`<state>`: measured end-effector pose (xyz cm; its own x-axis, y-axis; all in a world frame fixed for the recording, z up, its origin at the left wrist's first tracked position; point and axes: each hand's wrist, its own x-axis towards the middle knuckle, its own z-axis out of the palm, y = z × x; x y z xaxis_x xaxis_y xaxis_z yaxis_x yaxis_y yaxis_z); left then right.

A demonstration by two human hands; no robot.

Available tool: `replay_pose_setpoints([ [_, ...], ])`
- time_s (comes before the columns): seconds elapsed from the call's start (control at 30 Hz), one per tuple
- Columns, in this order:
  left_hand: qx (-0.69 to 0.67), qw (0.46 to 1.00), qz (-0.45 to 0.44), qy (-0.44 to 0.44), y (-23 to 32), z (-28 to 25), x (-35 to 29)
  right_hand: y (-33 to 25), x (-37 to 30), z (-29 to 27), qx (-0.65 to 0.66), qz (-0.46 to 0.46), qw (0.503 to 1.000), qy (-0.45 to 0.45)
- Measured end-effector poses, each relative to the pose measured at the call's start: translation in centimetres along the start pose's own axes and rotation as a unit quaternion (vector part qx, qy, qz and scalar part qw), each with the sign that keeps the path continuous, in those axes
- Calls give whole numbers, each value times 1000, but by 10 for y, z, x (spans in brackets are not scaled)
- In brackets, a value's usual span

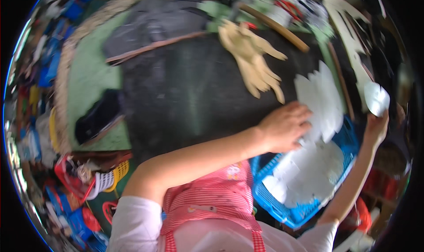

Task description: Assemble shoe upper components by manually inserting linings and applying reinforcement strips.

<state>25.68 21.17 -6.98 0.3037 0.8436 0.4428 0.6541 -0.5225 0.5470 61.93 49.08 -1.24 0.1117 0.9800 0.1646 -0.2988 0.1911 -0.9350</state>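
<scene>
My left arm crosses in front of me, and my left hand (288, 126) has its fingers curled at the edge of a fanned stack of thin white cut pieces (320, 104). More flat white pieces (309, 172) lie in a blue plastic basket (282, 210) at my right side, just below that stack. Out at the far right, my right hand (376, 126) is raised and grips a rounded white piece (376, 98) by its lower end. Some blur covers the fingers of both hands.
A pair of cream gloves (251, 55) rests on the black mat (176, 93). Behind it are a wooden-handled hammer (276, 27) and a stack of dark grey material (157, 24). Dark cut pieces (99, 115) and small colored baskets (112, 177) are at left.
</scene>
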Motion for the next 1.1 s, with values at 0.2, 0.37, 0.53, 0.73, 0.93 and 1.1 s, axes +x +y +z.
replay_pose_setpoints([
  [0.2,48,993,18,108,-38,-139,-32,30,-76,39,31,232,957,-174],
  [0.37,415,851,-250,204,-151,-263,-109,17,-159,152,73,364,891,-262],
  [0.53,439,782,-435,83,-174,-278,-136,22,-194,203,81,352,873,-327],
  [0.73,11,895,-405,186,-179,-323,-170,10,-232,231,-115,341,907,-221],
  [0.93,196,892,-235,333,-122,-369,-172,5,-226,238,-2,361,846,-392],
  [1.1,397,898,-128,140,-77,-362,-143,3,-250,315,68,385,797,-461],
])
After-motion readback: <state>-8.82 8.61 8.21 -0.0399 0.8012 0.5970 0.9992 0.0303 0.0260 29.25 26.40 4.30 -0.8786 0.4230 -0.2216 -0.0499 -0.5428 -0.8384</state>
